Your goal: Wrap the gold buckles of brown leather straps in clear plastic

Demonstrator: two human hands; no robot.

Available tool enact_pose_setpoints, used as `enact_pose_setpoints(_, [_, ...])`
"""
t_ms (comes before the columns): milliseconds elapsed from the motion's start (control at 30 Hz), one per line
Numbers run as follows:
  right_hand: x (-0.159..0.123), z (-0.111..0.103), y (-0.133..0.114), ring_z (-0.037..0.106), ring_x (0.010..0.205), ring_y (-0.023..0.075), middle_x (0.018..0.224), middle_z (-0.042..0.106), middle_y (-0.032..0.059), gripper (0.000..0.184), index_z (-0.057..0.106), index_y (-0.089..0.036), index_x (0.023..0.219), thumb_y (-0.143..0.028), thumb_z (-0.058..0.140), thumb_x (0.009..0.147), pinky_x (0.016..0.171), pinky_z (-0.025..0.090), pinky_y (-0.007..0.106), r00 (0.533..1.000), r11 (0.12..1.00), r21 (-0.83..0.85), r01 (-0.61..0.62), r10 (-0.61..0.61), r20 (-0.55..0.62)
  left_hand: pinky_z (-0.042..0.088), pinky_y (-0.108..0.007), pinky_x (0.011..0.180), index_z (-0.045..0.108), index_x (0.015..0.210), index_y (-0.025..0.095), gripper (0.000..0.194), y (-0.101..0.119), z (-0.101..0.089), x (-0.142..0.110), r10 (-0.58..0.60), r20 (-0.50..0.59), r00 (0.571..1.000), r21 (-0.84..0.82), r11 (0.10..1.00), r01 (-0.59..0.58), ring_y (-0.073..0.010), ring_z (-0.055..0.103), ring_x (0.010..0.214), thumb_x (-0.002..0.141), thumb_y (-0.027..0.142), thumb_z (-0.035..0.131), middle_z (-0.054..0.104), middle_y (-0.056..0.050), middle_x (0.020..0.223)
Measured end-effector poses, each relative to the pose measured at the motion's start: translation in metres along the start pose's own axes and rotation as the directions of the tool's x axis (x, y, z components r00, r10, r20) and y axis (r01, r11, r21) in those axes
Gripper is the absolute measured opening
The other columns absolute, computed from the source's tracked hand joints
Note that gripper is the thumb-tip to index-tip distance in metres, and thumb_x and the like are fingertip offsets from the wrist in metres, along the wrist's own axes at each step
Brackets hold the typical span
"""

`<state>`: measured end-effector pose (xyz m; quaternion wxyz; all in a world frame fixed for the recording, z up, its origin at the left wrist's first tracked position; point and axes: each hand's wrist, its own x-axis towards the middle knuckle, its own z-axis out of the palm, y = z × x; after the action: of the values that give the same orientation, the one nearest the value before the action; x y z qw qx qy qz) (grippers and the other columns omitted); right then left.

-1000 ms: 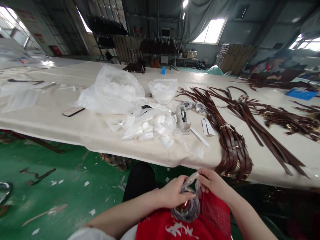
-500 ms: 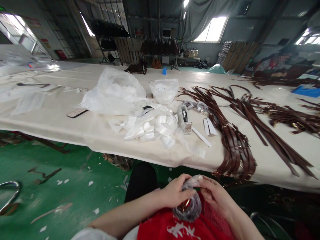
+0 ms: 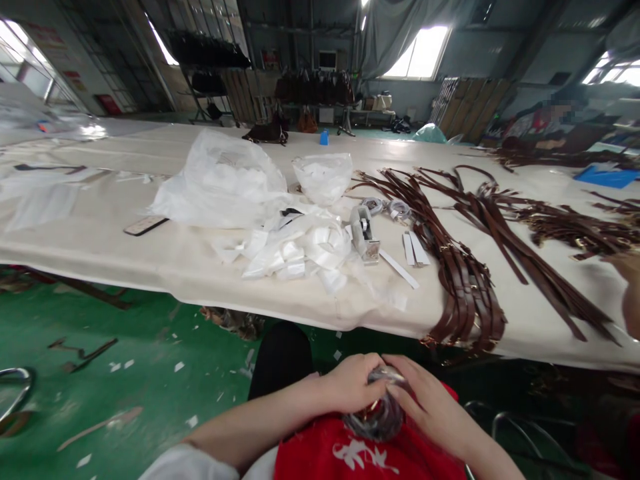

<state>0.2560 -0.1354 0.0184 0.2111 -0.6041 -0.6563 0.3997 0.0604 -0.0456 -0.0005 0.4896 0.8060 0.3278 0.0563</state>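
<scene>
Hands (image 3: 353,385) (image 3: 423,395) around coil (image 3: 373,428) near white print (image 3: 357,456)

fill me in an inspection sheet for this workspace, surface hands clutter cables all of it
surface: pale table cover, wrinkled along the front edge
work items: wrapped coil with gold-coloured metal, held above the lap; brown straps in bundles on the table's right side
clutter: crumpled plastic bag, white scraps, tape dispenser, white strips
hands: left hand and right hand both around the coil
cables: nothing seen
surroundings: green floor with litter; another person across the table, far right
</scene>
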Motion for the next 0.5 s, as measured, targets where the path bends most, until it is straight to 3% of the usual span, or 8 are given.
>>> enact_pose_setpoints(67, [-0.003,0.009,-0.006,0.067,0.102,0.0244,0.110,0.070,0.0098,0.033,0.057,-0.023,0.114,-0.046,0.035,0.104,0.091,0.049,0.037,0.995,0.999,-0.039,-0.026,0.030,0.098,0.045,-0.027,0.071,0.064,0.098,0.019,0.023,-0.001,0.001,-0.005,-0.054,-0.023,0.998,-0.043,0.998,0.053,-0.0191,0.061,0.080,0.087,0.038,0.058,0.067,-0.004,0.089])
enact_pose_setpoints(133, [-0.006,0.023,-0.006,0.070,0.086,0.0227,0.095,0.071,0.0073,0.033,0.054,-0.023,0.103,-0.045,0.029,0.105,0.077,0.049,0.032,0.990,0.998,-0.034,-0.054,0.058,0.131,0.047,-0.028,0.075,0.063,0.104,0.019,0.029,-0.002,0.003,-0.012,-0.097,-0.057,0.994,-0.119,0.989,0.089,-0.0200,0.063,0.086,0.086,0.041,0.060,0.068,-0.005,0.096])
enact_pose_setpoints(233, [-0.008,0.040,0.001,0.070,0.081,0.0243,0.092,0.072,0.0089,0.031,0.051,-0.023,0.101,-0.045,0.030,0.103,0.070,0.047,0.031,0.990,0.997,-0.044,-0.070,0.075,0.120,0.048,-0.028,0.082,0.062,0.112,0.019,0.032,-0.005,0.004,-0.019,-0.055,-0.078,0.995,-0.230,0.973,0.035,-0.0190,0.064,0.093,0.094,0.042,0.049,0.069,-0.006,0.103])
enact_pose_setpoints(300, [-0.006,0.040,0.005,0.071,0.081,0.0260,0.093,0.073,0.0110,0.030,0.053,-0.022,0.103,-0.046,0.035,0.101,0.068,0.046,0.031,0.988,0.997,-0.048,-0.053,0.059,0.143,0.048,-0.026,0.081,0.065,0.110,0.020,0.034,-0.006,0.004,-0.019,-0.028,-0.071,0.997,-0.262,0.965,0.009,-0.0177,0.064,0.091,0.098,0.041,0.041,0.070,-0.005,0.100])
enact_pose_setpoints(400, [0.007,0.015,0.005,0.068,0.075,0.0231,0.085,0.074,0.0063,0.031,0.059,-0.024,0.090,-0.048,0.043,0.099,0.066,0.045,0.029,0.990,0.999,-0.048,-0.014,0.021,0.143,0.048,-0.025,0.079,0.069,0.103,0.019,0.035,-0.006,0.003,-0.015,-0.017,-0.068,0.998,-0.257,0.966,-0.001,-0.0177,0.065,0.088,0.097,0.042,0.042,0.071,-0.004,0.096])
enact_pose_setpoints(500, [0.038,-0.032,0.004,0.065,0.069,0.0203,0.074,0.071,0.0023,0.040,0.061,-0.025,0.077,-0.046,0.037,0.102,0.065,0.045,0.028,0.994,0.985,-0.167,-0.038,0.021,-0.104,0.049,-0.024,0.079,0.071,0.102,0.019,0.040,-0.005,0.003,-0.010,0.005,-0.053,0.999,-0.250,0.968,-0.018,-0.0189,0.066,0.088,0.097,0.046,0.042,0.073,-0.005,0.096])
